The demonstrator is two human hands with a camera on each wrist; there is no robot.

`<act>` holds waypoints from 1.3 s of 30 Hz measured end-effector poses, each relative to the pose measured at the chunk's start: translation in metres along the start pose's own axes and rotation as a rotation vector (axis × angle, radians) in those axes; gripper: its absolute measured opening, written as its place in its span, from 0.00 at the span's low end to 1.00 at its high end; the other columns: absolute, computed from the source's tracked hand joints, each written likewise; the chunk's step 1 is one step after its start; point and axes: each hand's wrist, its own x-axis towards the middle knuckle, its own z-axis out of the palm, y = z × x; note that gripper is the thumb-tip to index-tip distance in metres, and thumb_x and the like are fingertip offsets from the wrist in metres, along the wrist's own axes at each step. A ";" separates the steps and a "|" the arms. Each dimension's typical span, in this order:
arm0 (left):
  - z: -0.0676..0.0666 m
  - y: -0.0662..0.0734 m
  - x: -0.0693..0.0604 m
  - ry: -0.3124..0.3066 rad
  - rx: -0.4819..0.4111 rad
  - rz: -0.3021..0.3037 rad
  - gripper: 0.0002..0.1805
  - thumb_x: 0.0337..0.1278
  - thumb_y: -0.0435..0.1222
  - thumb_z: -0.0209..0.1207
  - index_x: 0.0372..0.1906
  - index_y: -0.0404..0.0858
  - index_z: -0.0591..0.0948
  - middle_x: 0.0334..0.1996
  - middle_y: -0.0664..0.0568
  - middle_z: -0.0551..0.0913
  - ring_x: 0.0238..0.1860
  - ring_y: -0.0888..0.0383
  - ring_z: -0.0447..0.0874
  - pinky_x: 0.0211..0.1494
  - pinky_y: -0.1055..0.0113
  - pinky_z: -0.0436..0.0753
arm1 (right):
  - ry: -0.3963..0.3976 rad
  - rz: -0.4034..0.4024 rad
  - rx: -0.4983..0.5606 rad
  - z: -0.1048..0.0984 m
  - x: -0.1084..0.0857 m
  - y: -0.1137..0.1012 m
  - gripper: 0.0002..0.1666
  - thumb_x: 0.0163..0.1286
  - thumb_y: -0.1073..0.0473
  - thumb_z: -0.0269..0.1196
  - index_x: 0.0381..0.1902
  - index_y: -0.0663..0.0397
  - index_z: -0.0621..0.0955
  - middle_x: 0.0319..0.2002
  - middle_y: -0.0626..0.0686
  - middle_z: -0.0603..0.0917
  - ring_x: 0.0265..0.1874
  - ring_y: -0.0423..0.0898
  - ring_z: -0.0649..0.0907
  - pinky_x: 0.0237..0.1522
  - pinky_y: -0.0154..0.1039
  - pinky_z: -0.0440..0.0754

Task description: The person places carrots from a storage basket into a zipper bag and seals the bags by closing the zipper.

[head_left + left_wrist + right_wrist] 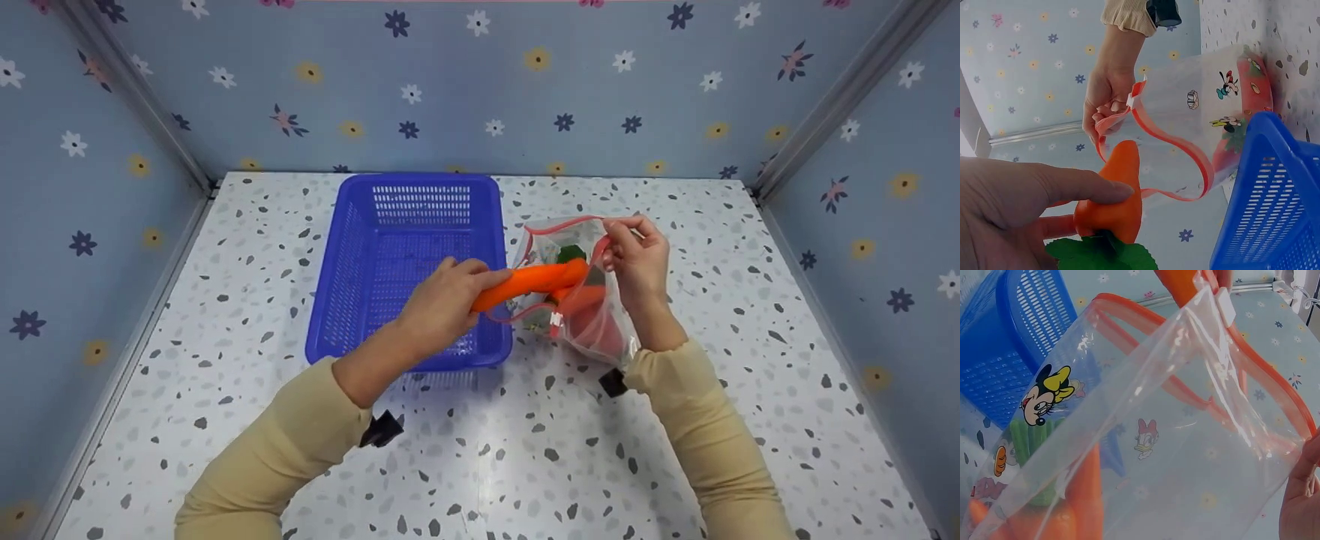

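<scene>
My left hand [444, 301] grips an orange carrot [529, 280], whose green leaves [1103, 256] show in the left wrist view. The carrot's far end reaches over the mouth of a clear zip bag [564, 224] with a red-edged opening and cartoon prints. My right hand [637, 255] pinches the bag's rim on the right, and the mouth stands open. A white slider [556, 319] sits on the near edge. Inside the bag lie more orange carrots [1086, 495] and a reddish thing [596, 330], seen through the plastic.
A blue plastic basket [319, 300] with slotted sides stands left of the bag, below my left forearm. The speckled white tabletop [517, 457] lies under everything. Flower-patterned panels [442, 67] enclose the back and both sides.
</scene>
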 end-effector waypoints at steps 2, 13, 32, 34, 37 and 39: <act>0.004 0.002 0.003 -0.010 0.008 0.005 0.32 0.42 0.23 0.61 0.57 0.45 0.73 0.46 0.47 0.76 0.41 0.49 0.69 0.42 0.62 0.75 | -0.003 0.003 0.008 0.000 0.000 0.000 0.09 0.61 0.73 0.53 0.24 0.59 0.76 0.12 0.54 0.76 0.07 0.40 0.69 0.10 0.27 0.68; 0.017 0.015 0.031 -0.062 0.015 0.007 0.32 0.38 0.26 0.65 0.55 0.47 0.75 0.45 0.48 0.77 0.40 0.50 0.67 0.41 0.64 0.74 | 0.011 0.011 -0.014 0.000 -0.002 0.001 0.06 0.61 0.71 0.55 0.25 0.60 0.76 0.13 0.54 0.76 0.07 0.42 0.69 0.11 0.28 0.69; 0.036 0.029 0.077 -0.057 -0.153 -0.057 0.26 0.44 0.29 0.63 0.54 0.41 0.75 0.44 0.48 0.75 0.43 0.54 0.70 0.49 0.65 0.71 | -0.012 -0.018 -0.028 0.000 -0.003 0.005 0.07 0.61 0.71 0.54 0.25 0.60 0.76 0.13 0.54 0.76 0.07 0.41 0.69 0.10 0.28 0.68; 0.040 0.029 0.079 -0.039 -0.212 -0.064 0.25 0.46 0.29 0.62 0.55 0.40 0.74 0.45 0.48 0.73 0.45 0.55 0.69 0.51 0.66 0.71 | -0.014 -0.015 -0.023 0.000 -0.004 0.005 0.06 0.61 0.71 0.55 0.26 0.60 0.76 0.13 0.54 0.76 0.07 0.41 0.69 0.10 0.28 0.69; 0.044 0.029 0.080 -0.003 -0.288 -0.063 0.25 0.48 0.29 0.61 0.56 0.38 0.73 0.49 0.48 0.72 0.48 0.56 0.69 0.53 0.67 0.70 | -0.017 -0.014 -0.023 0.000 -0.004 0.005 0.05 0.61 0.70 0.55 0.27 0.60 0.76 0.14 0.54 0.76 0.07 0.41 0.70 0.11 0.28 0.69; 0.045 0.029 0.080 0.030 -0.325 -0.057 0.25 0.48 0.29 0.61 0.56 0.37 0.73 0.51 0.47 0.72 0.49 0.56 0.69 0.53 0.68 0.70 | -0.022 -0.016 -0.021 0.000 -0.003 0.005 0.05 0.61 0.70 0.55 0.27 0.60 0.76 0.13 0.54 0.76 0.07 0.41 0.70 0.11 0.28 0.69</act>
